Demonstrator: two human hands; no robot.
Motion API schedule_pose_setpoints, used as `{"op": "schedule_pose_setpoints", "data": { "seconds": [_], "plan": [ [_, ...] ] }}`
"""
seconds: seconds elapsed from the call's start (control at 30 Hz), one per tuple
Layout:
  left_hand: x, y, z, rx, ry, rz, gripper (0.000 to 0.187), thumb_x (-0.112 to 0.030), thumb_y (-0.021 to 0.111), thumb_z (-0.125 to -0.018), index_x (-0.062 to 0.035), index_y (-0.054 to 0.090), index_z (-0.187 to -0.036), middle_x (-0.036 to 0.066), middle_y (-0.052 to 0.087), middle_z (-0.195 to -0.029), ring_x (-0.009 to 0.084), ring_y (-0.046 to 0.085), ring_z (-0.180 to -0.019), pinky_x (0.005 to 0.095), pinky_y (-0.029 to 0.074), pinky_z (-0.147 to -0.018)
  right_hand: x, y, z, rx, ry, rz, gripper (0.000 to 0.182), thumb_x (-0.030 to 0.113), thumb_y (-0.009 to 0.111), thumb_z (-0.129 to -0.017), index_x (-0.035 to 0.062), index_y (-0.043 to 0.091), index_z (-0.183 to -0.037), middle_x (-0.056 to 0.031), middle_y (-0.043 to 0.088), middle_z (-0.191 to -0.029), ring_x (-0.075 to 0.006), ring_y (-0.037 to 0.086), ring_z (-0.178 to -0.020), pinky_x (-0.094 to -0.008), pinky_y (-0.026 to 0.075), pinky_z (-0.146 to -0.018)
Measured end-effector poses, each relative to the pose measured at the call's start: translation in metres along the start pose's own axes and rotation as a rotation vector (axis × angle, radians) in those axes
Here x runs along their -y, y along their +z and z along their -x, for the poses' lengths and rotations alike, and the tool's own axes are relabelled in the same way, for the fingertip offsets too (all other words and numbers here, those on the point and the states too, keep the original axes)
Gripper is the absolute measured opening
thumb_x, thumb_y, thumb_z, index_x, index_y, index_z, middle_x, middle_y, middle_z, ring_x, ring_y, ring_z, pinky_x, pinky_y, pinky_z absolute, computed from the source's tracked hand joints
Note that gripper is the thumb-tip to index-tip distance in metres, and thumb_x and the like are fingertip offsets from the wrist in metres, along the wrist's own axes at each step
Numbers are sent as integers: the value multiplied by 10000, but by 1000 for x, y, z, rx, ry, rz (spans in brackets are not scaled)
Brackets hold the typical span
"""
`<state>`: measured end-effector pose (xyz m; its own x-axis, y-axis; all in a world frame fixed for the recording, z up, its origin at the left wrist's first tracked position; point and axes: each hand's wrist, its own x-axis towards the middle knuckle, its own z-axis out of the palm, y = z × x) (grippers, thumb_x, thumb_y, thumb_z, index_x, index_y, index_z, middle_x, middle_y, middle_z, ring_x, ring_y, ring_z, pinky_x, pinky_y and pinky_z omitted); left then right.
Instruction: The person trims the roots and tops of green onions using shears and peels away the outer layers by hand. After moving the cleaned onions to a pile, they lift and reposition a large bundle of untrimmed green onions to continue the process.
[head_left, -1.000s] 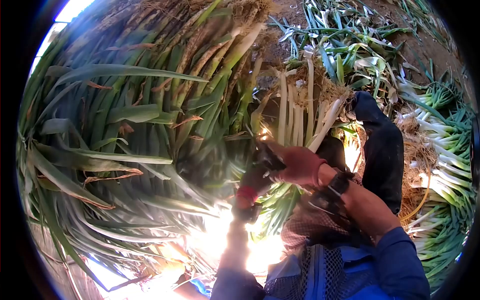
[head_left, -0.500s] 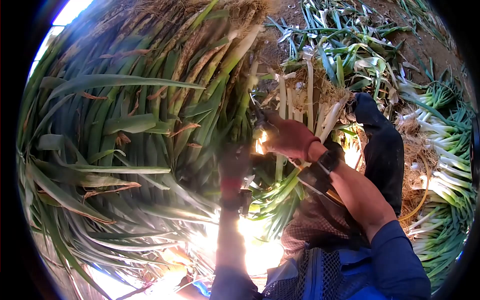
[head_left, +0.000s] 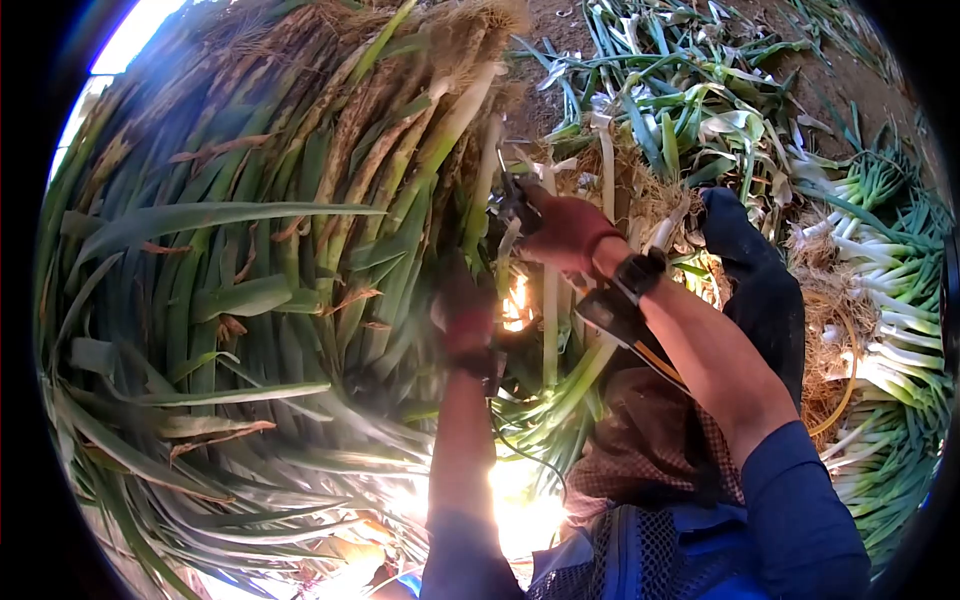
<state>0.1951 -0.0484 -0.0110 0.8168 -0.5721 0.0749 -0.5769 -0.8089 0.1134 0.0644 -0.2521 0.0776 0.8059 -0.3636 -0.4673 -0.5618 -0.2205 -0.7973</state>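
Along the right edge of a large pile of long green onions (head_left: 300,230), my left hand (head_left: 464,312) wears a dark red glove and is closed at the lower part of an onion stalk (head_left: 478,205). Shade and glare blur its fingers. My right hand (head_left: 568,236), also in a red glove, grips a dark hand tool (head_left: 517,203) with a thin pointed tip. That tip is directed up and away, right beside the stalk. Below the right wrist, a black and yellow piece (head_left: 612,318) runs toward my lap. A pale upright stalk (head_left: 550,335) stands just under the right hand.
Peeled white-stemmed onions (head_left: 890,340) lie in a row at the far right, with a yellow hose (head_left: 853,375) beside them. Stripped leaves (head_left: 690,95) cover soil at the top. My dark-clad leg (head_left: 755,265) is bent right of the hands. Bright sunlight glares below.
My right hand has moved slightly up and left with the tool, closer to the stalk. My left hand has shifted only a little. The view has also moved slightly.
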Motion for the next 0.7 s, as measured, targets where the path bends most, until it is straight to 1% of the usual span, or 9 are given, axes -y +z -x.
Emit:
{"op": "schedule_pose_setpoints", "data": {
  "seconds": [0.07,0.13,0.17,0.23,0.27,0.47,0.57,0.63,0.7],
  "plan": [
    [-9,-10,-2,87,-70,-43,572,-379,682,-833,-113,660,-1339,197,665,-1351,417,673,-1161,535,548,-942,-2,-4,-15,-1,11,-3,773,225,696,-827,133,449,-1553,-216,746,-934,-322,746,-710,-426,598,-639],
    [-11,-12,-7,192,-96,-69,578,-395,666,-896,-116,595,-1397,188,633,-1352,370,615,-1268,522,536,-1000,0,-6,-23,-106,-99,114,784,240,691,-822,140,445,-1560,-217,749,-976,-350,755,-799,-452,597,-708],
    [-9,-8,-12,194,-96,-72,578,-395,666,-896,-116,595,-1397,188,633,-1352,370,615,-1268,522,536,-1000,-1,-8,-25,-57,-48,96,798,263,696,-817,151,443,-1565,-209,754,-1013,-371,751,-901,-472,587,-787],
    [-2,2,-22,81,-24,-56,468,-370,725,-787,-131,683,-1186,196,686,-1199,428,669,-1100,554,548,-863,-3,-8,-32,-85,-42,77,791,270,698,-816,151,453,-1558,-206,755,-1026,-379,746,-931,-475,584,-808],
    [2,6,-25,84,-21,-58,468,-370,725,-787,-131,683,-1186,196,686,-1199,428,669,-1100,554,548,-863,-4,-9,-35,-114,-39,63,784,278,701,-815,151,462,-1551,-203,756,-1039,-386,742,-961,-477,581,-830],
    [-1,4,-28,41,0,-57,437,-350,786,-732,-145,715,-1111,189,714,-1098,437,689,-1010,554,555,-824,-27,-4,-38,-90,-35,88,749,303,726,-831,159,492,-1528,-200,754,-1047,-376,746,-927,-461,587,-821],
    [-13,-7,-26,238,-101,-108,545,-452,811,-787,-153,684,-1224,155,708,-1210,365,678,-1148,500,560,-922,-35,0,-18,-86,-33,53,756,303,728,-846,168,472,-1544,-204,753,-1024,-370,747,-914,-454,589,-817],
    [-13,-4,-21,229,-110,-30,490,-446,824,-712,-129,756,-1078,198,773,-1036,404,741,-978,513,580,-827,-38,5,0,-85,-38,53,762,302,727,-854,173,458,-1555,-205,753,-1011,-366,747,-908,-450,589,-815],
    [-16,-4,-15,316,-116,-100,521,-475,828,-704,-116,758,-1075,201,771,-1055,399,742,-996,502,584,-835,-40,12,18,-47,-47,93,791,302,724,-862,194,416,-1582,-204,754,-993,-361,747,-889,-454,585,-799]
  ]
}}
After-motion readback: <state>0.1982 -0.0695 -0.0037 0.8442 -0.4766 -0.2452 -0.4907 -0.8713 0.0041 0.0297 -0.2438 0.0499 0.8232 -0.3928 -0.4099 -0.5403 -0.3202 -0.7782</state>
